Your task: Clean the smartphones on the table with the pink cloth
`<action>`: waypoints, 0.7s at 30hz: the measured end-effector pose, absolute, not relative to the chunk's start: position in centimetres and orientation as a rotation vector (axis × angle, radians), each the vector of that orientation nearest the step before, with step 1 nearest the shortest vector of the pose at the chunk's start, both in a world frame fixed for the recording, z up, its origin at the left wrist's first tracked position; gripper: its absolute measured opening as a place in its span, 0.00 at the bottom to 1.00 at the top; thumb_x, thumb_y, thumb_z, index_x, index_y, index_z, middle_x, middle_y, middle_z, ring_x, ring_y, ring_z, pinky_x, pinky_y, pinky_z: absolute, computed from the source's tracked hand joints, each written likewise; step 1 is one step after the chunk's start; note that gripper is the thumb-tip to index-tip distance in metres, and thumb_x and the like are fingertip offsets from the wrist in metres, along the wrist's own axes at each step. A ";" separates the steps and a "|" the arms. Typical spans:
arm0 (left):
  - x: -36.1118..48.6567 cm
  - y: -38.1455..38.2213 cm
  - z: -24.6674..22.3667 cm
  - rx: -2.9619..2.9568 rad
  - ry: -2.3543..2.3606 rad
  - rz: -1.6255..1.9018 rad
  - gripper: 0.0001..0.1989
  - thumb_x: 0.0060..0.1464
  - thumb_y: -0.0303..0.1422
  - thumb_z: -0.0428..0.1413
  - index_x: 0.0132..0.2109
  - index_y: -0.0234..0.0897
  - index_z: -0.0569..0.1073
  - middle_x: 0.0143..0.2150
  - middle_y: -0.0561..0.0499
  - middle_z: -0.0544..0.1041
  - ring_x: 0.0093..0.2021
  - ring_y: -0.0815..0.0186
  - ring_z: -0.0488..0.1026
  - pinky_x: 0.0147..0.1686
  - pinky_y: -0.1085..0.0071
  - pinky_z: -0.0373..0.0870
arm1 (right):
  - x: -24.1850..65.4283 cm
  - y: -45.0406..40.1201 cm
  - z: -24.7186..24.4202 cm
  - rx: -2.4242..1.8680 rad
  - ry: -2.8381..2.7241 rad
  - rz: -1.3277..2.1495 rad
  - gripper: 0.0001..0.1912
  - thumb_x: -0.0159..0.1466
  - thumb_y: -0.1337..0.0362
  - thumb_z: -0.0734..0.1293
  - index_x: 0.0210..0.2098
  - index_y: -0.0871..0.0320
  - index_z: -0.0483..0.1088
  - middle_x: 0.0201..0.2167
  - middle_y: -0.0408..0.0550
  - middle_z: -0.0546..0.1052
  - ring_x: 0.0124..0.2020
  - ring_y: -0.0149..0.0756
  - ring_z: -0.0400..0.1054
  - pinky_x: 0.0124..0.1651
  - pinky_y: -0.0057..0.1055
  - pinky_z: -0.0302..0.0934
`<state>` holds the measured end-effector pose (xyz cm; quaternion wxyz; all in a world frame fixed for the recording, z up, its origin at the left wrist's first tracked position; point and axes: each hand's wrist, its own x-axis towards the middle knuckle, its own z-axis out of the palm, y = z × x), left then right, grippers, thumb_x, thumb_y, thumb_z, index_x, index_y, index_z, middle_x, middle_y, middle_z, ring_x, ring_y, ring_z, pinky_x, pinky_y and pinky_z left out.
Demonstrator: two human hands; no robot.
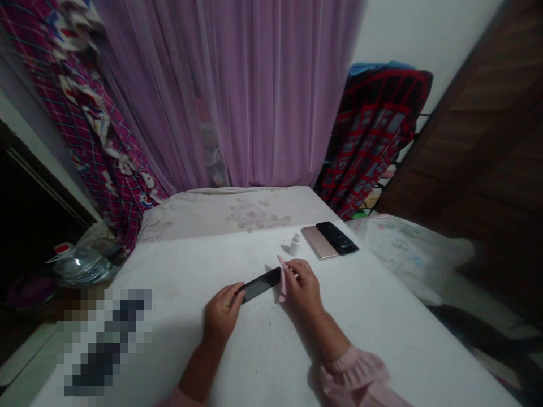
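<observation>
A dark smartphone (262, 284) is held a little tilted over the white tabletop, its screen side towards me. My left hand (221, 312) grips its left end between thumb and fingers. At the phone's right end, my right hand (303, 285) pinches a small pink cloth (283, 288) against the edge. The cloth hangs down below the fingers and partly hides that end. Just beyond my right hand stands a small white bottle (294, 244) with a narrow top.
Right of the bottle lie a rose-gold phone (319, 243) and a black phone (337, 237), partly overlapping. The white table (186, 265) has a floral cloth (248, 213) at its far end, before purple curtains (271, 90). A large water bottle (80, 264) stands at left. Part of the lower left is pixelated.
</observation>
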<state>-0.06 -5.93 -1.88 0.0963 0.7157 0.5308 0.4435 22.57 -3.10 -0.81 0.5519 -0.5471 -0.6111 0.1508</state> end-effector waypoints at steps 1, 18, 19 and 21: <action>0.0 -6.0 -2.0 2.137 1.557 1.328 0.12 0.60 0.37 0.50 0.43 0.41 0.77 0.38 0.50 0.81 0.36 0.64 0.79 0.40 0.70 0.76 | 22.4 -3.2 -0.7 -1.298 -1.466 0.351 0.10 0.63 0.63 0.62 0.39 0.56 0.75 0.37 0.50 0.73 0.36 0.35 0.69 0.39 0.31 0.66; -0.2 -5.9 -3.0 2.405 1.525 1.337 0.15 0.64 0.39 0.48 0.44 0.40 0.78 0.37 0.47 0.82 0.35 0.63 0.79 0.38 0.70 0.76 | 16.0 -5.4 0.9 -1.243 -2.001 0.155 0.13 0.65 0.66 0.60 0.42 0.54 0.76 0.35 0.50 0.76 0.35 0.35 0.71 0.35 0.27 0.66; -0.2 -5.9 -3.0 2.413 1.550 1.317 0.16 0.64 0.40 0.48 0.44 0.40 0.78 0.37 0.47 0.82 0.34 0.63 0.79 0.38 0.70 0.76 | 15.6 -5.6 0.9 -1.231 -2.014 0.152 0.12 0.65 0.66 0.61 0.42 0.54 0.76 0.36 0.50 0.76 0.35 0.36 0.71 0.35 0.27 0.66; -0.3 -6.0 -2.9 2.423 1.591 1.263 0.16 0.63 0.41 0.48 0.43 0.40 0.79 0.36 0.47 0.82 0.34 0.62 0.79 0.38 0.69 0.75 | 15.6 -5.8 0.8 -1.212 -2.034 0.148 0.12 0.65 0.66 0.61 0.43 0.53 0.75 0.37 0.50 0.77 0.35 0.35 0.71 0.35 0.27 0.66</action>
